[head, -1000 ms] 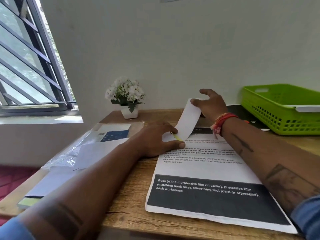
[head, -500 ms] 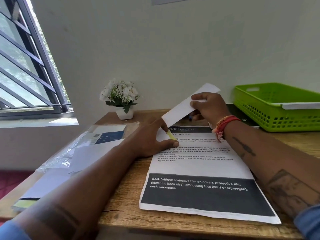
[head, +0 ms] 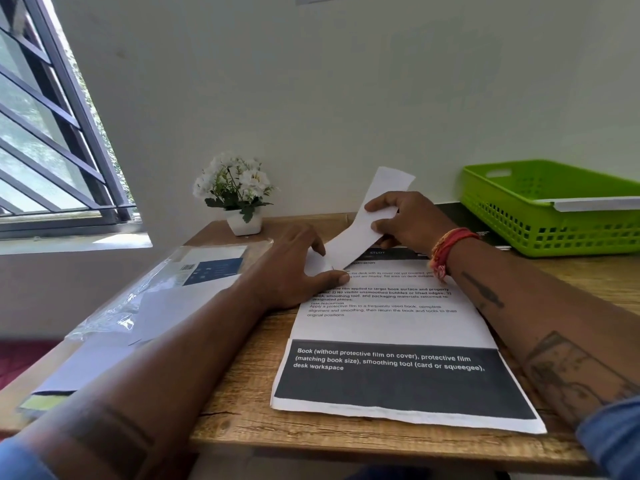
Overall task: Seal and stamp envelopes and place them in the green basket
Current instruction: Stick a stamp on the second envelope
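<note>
Two hands (head: pixel 298 268) (head: pixel 408 220) pinch one envelope (head: pixel 363 225)

The lower end of the white envelope (head: pixel 360 233) is hidden under the left hand (head: pixel 294 271), and its middle is covered by the fingers (head: pixel 381 202) of the right hand (head: pixel 412 221). The green basket (head: pixel 540 216) is cut off by the right edge of the frame, as is the white envelope edge (head: pixel 595 203) resting across its rim. The printed sheet (head: pixel 391 327) has its upper lines covered by both hands; the small print there is too blurred to read fully. A dark item (head: pixel 464 220) behind the right wrist cannot be identified. The packet (head: pixel 194 271) at left-centre shows a label too small to read.
</note>
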### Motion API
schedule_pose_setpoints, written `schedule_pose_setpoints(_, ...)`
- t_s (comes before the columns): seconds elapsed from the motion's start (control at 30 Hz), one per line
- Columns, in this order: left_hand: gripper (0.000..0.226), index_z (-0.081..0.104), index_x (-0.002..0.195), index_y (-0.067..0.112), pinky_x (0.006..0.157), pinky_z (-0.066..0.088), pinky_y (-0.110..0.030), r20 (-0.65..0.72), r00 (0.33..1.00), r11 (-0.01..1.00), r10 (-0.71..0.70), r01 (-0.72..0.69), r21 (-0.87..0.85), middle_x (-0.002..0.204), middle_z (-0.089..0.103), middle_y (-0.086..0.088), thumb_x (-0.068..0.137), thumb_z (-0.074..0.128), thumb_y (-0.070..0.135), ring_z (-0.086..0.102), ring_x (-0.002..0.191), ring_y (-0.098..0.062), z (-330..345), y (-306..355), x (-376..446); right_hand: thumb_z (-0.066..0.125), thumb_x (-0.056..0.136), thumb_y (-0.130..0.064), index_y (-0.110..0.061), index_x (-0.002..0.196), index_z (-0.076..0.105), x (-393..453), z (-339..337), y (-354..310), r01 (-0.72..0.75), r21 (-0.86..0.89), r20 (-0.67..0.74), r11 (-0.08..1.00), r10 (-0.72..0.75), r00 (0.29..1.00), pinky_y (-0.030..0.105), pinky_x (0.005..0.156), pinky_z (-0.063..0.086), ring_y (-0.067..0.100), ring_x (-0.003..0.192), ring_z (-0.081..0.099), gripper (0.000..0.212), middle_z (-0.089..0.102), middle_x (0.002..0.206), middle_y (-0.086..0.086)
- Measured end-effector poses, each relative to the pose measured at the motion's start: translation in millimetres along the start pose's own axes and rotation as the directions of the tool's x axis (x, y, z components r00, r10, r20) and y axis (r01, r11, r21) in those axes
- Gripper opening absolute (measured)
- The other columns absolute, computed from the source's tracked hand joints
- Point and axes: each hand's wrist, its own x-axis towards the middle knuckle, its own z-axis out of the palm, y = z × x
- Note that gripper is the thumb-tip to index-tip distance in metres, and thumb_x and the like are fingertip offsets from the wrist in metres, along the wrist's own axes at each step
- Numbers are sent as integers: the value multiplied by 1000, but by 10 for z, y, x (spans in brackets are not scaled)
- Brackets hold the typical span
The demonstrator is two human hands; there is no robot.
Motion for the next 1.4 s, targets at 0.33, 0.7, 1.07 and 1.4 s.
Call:
schedule_pose_setpoints(0.33,63,41,100,47,63,25,-14,0,1000,1000,1,-1,10,115,48,22,64,47,99,45,94,-2,0,0,5,78,83,-3,-16,108,70,-78,166,-105,-197,240,204,950,149,968,27,59,61,24,68,75,29,72,100,14)
schedule_pose_setpoints(0.7,83,41,126,49,69,32,-21,13,1000,999,4,-4,50,139,50,17,62,44,101,42,104,0,28,-1,29,78,82,-3,-13,105,70,-83,79,-78,-192,180,216,965,152,965,28,56,59,23,58,70,26,75,81,15)
schedule_pose_setpoints(1.07,88,38,134,47,74,33,-28,-23,1000,1000,-19,19,3,143,48,17,63,50,97,41,106,0,19,12,-2,59,100,-21,-9,115,62,-141,321,-290,-273,254,284,928,198,938,21,37,42,13,50,60,20,69,87,14)
schedule_pose_setpoints(1.4,85,37,140,43,66,22,-14,-38,999,998,25,-22,60,149,44,13,71,56,88,45,112,-2,3,53,-17,66,90,0,-13,112,55,-287,454,-372,-289,216,316,933,213,924,23,38,46,16,41,58,27,67,58,10)
